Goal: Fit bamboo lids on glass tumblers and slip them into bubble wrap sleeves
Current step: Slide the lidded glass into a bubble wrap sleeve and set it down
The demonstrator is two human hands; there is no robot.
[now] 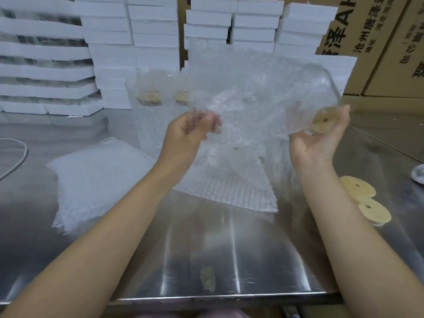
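The glass tumbler (316, 95) is held in the air above the table (206, 260), lying nearly on its side, with its bamboo lid (322, 121) turned toward the person. The right hand (319, 138) cups this lid end, with the fingers curved round it from below. The closed bottom of the tumbler points into the bubble wrap sleeve (241, 88), which the left hand (190, 131) pinches at its edge, to the left of the tumbler. The picture is blurred, so I cannot tell how far the tumbler is inside. I judge the glass to be stiff, smooth, rather heavy and easy to break, and the lid may come loose, so a hold that also supports the lid seems safest. The sleeve is light and soft and needs its mouth kept open. Below the tumbler to the right lie spare lids (364, 198), far left of it a pile of sleeves (98, 180), and behind it wrapped tumblers (151, 99) and white boxes (110, 42).
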